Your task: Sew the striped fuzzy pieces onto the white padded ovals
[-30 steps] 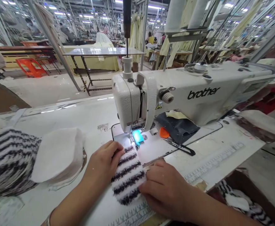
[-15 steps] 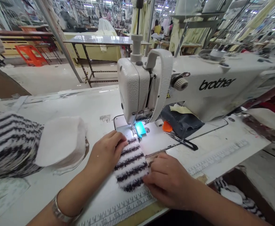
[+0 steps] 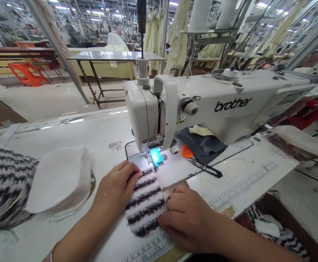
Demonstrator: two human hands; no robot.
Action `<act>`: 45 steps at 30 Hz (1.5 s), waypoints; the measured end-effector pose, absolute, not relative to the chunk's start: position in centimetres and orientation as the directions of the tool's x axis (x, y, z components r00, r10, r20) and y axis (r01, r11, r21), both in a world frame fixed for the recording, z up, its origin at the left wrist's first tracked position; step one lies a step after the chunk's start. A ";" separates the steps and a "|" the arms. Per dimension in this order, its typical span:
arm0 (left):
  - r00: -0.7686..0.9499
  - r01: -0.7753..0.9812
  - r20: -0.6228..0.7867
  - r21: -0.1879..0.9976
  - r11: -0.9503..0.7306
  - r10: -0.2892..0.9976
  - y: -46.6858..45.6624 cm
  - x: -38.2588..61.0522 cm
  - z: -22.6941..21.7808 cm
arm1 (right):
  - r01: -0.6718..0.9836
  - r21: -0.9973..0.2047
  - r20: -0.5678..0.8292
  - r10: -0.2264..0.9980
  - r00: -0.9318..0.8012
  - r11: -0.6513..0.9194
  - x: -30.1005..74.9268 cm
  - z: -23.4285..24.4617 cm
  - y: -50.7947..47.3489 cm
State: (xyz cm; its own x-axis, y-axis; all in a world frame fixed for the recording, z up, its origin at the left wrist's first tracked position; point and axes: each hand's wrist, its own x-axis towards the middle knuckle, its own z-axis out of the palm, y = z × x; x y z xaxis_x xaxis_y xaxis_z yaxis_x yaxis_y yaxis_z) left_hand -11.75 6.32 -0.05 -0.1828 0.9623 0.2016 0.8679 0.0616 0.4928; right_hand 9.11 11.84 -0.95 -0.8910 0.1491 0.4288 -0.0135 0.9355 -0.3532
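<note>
A fuzzy black-and-white striped fabric piece [image 3: 145, 203] lies on the sewing machine bed, its far end close to the presser foot [image 3: 149, 160]. My left hand [image 3: 117, 187] is closed on the fabric's upper left edge, thumb and fingertips together just short of the needle area. Along the lower right edge, my right hand [image 3: 187, 218] pinches the same piece with curled fingers. A bright blue-lit guard [image 3: 156, 157] sits beside the foot. The white sewing machine [image 3: 216, 109] stands over the work.
Stacked white pads [image 3: 60, 178] and striped fabric pieces [image 3: 6, 185] lie to the left. Black thread snips [image 3: 208, 169], an orange piece [image 3: 186, 151] and dark cloth [image 3: 202, 143] rest right of the needle. A box [image 3: 277, 225] with striped pieces stands at lower right.
The camera view has shifted, so the machine sits further left and lower in the picture. Both hands keep their hold on the striped fabric, with little visible movement relative to the machine.
</note>
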 end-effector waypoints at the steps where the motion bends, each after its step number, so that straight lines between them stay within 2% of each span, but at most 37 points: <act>1: -0.183 0.869 0.199 0.492 0.063 0.963 6.3 -11.8 -0.1 | -0.009 -0.358 0.421 0.153 -0.894 0.934 9.1 -0.9 11.8; 4: -0.133 0.894 0.269 0.448 -0.002 0.954 6.4 -11.7 -0.1 | 0.004 -0.366 0.408 0.165 -0.898 0.931 9.1 -0.9 11.8; 8: 0.053 0.935 0.424 0.298 -0.194 0.904 6.3 -10.8 0.0 | 0.010 -0.351 0.425 0.169 -0.889 0.936 9.2 -1.0 11.7; 10: 0.117 0.936 0.406 0.259 -0.237 0.906 6.3 -10.2 -0.1 | 0.014 -0.331 0.429 0.163 -0.888 0.944 9.2 -1.1 11.7; 14: 0.157 0.958 0.303 0.185 -0.220 0.940 6.0 -9.4 -0.6 | 0.022 -0.276 0.423 0.142 -0.895 0.961 9.0 -0.9 11.7; 23: 0.107 0.981 0.248 0.130 -0.142 0.963 7.3 -10.9 0.0 | 0.024 -0.125 0.357 0.068 -0.932 0.992 7.4 -0.5 13.7; 29: 0.150 0.970 0.320 0.137 -0.202 0.935 8.2 -11.2 -0.5 | 0.043 -0.140 0.391 0.095 -0.915 0.989 7.3 -0.7 14.1; 45: 0.190 0.973 0.329 0.062 -0.221 0.925 8.5 -11.3 -0.9 | 0.065 -0.176 0.464 0.141 -0.874 0.982 7.3 -1.3 14.1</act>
State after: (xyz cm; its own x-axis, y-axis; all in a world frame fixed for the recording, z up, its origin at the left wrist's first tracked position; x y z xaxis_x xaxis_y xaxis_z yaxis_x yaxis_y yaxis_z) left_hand -11.31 8.48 -0.86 0.1896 0.9252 0.3288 0.9732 -0.2215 0.0619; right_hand 7.30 14.06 -1.32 -0.8744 0.1413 0.4641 0.0651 0.9822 -0.1764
